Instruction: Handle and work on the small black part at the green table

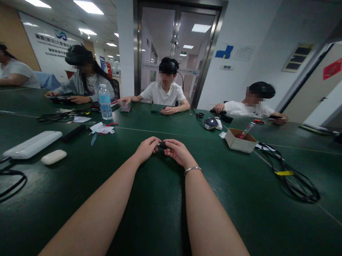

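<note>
Both of my arms reach forward over the green table [156,208], and the hands meet above its middle. Between the fingertips is a small black object [163,145] with a pale, perhaps metallic, end toward the left; its kind is too small to make out. My right hand [180,151], with a silver bracelet [193,170] at the wrist, pinches the black part between thumb and fingers. My left hand [146,150] is closed in a pinch at the pale end. The fingers hide much of the object.
To the left lie a white power bank [33,145] with a black cable, a white oval case [54,157] and a water bottle [105,102]. On the right are a small open box [241,141] and a coiled black cable [301,184]. Several people sit across the table.
</note>
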{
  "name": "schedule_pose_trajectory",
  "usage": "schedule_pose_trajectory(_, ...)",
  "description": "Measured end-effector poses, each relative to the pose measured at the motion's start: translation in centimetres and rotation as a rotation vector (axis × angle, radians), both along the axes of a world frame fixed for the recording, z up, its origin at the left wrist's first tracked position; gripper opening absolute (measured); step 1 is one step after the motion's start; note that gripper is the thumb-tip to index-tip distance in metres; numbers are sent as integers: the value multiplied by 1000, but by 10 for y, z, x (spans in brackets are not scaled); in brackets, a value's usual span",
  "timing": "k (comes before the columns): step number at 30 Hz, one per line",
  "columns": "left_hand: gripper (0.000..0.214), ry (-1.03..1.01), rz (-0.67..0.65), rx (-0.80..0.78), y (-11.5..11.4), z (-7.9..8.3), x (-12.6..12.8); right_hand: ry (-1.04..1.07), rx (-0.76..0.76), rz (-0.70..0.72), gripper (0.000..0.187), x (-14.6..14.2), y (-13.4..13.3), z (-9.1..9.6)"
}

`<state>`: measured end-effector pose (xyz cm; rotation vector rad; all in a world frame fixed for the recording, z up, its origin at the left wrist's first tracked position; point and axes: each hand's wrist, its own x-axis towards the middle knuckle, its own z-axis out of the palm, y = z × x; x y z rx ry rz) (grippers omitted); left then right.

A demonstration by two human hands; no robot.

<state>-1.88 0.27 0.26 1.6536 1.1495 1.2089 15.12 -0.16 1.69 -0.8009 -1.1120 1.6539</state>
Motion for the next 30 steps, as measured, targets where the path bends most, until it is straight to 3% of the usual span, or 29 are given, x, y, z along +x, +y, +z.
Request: schedule_pose_trajectory(30, 25, -18, -1, -7, -2, 2, 1, -2, 3, 6, 9, 0, -1, 0)
